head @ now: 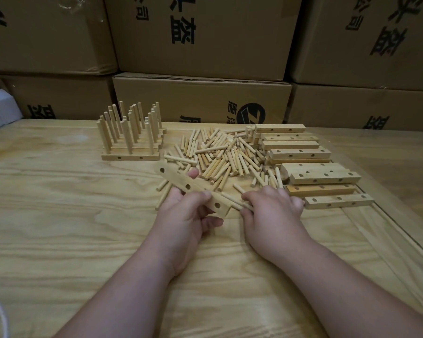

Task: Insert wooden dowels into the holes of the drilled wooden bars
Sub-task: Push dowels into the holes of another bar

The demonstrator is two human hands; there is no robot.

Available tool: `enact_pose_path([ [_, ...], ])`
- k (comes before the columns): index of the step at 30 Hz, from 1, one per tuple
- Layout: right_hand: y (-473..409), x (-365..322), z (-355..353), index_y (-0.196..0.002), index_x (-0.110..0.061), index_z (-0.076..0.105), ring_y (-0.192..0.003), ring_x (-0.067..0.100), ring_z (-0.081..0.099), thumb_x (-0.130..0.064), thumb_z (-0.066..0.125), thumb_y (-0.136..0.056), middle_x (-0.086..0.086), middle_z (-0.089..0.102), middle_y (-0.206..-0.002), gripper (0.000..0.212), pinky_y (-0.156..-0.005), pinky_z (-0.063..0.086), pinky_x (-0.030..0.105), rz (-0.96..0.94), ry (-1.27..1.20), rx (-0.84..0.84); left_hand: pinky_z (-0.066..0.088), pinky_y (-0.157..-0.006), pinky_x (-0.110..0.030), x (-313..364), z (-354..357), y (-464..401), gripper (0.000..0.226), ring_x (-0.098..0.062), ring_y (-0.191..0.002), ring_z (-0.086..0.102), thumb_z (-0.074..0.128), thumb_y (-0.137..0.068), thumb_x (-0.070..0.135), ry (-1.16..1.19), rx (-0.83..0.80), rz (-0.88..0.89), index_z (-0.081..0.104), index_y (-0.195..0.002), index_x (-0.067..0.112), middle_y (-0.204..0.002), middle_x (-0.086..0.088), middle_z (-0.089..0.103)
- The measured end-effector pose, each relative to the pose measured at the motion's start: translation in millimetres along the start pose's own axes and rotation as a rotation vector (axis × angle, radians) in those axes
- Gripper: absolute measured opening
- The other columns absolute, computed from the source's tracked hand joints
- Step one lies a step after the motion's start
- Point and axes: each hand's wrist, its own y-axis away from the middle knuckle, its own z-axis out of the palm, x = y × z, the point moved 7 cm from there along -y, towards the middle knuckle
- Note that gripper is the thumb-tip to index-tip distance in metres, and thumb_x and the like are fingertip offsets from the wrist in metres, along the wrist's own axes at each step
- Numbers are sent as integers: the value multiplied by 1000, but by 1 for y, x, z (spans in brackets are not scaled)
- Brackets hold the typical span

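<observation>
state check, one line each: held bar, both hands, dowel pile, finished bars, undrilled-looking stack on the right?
held bar: lifted off the table, tilted, three visible holes empty
left hand: grips the held bar
right hand: pinches loose dowels beside the bar's near end
dowel pile: loose, lying flat
finished bars: dowels standing upright in them
bar stack: drilled, holes empty

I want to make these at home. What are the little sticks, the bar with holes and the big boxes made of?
The little sticks look like pale, bare wood: matt, faint grain. The bar with holes in the left hand also seems unpainted wood, its grain showing. The big boxes look like brown cardboard with black print.
</observation>
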Motion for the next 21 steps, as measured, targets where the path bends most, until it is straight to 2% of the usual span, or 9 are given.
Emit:
enact_pose_path([
  [2,1,0,0,-115,-36,64,-112,19,41,-38,51,-97,-9,49,-108,23,-77,11,36,-3,-4,-6,46,-55,-32,0,2,1,29,-19,-68,60,39,-99,5,34,-26,-24,53,-118,20,-80,-8,64],
  [4,1,0,-1,-112,-38,62,-112,19,40,-38,52,-96,-10,49,-108,19,-78,12,36,-4,-28,-2,43,-57,-32,-1,3,0,21,-19,-62,52,35,-105,22,105,-28,-70,55,-105,18,-72,-6,58],
  [7,2,0,-1,-112,-40,59,-113,17,41,-38,52,-97,-12,51,-109,17,-87,20,38,-11,-60,4,38,-47,-27,-3,-2,-2,45,-18,-50,44,32,-106,51,51,15,-88,58,-93,17,-67,-4,52],
  [10,2,-2,-4,-114,-39,59,-111,16,44,-38,51,-99,-15,55,-109,17,-90,22,37,-34,-107,44,33,-45,-24,-3,-5,-3,36,-19,-45,42,38,-108,43,-52,28,-51,62,-109,16,-70,-5,55],
  [12,2,-4,-12,-115,-38,60,-106,16,47,-35,51,-100,-15,58,-105,18,-90,29,36,-75,-199,105,34,-44,-24,-3,-5,-3,28,-19,-46,45,39,-108,33,-67,28,-46,58,-118,15,-74,-6,59],
  [15,4,-5,-25,-121,-30,66,-98,9,53,-30,55,-100,-19,57,-100,23,-84,45,31,-125,-414,205,38,-41,-26,-2,-4,-3,20,-19,-50,51,37,-106,23,-16,6,-60,52,-112,13,-76,-6,62],
  [17,7,-7,-32,-121,-23,68,-89,3,55,-27,59,-99,-19,57,-97,24,-76,46,23,-156,-496,265,40,-42,-28,-2,-2,-2,21,-19,-52,52,34,-104,20,34,-5,-75,52,-110,11,-75,-7,62],
  [19,10,-10,-37,-116,-18,70,-80,0,55,-24,65,-97,-19,59,-92,21,-70,46,19,-204,-544,314,41,-42,-28,-3,-2,-2,27,-18,-52,52,32,-106,25,41,-3,-72,56,-111,12,-74,-7,62],
  [21,13,-14,-41,-110,-19,71,-76,-1,55,-26,67,-95,-21,58,-90,17,-66,46,16,-252,-596,339,41,-43,-27,-3,-4,-3,38,-18,-51,51,34,-108,38,5,26,-55,67,-105,18,-73,-7,63],
])
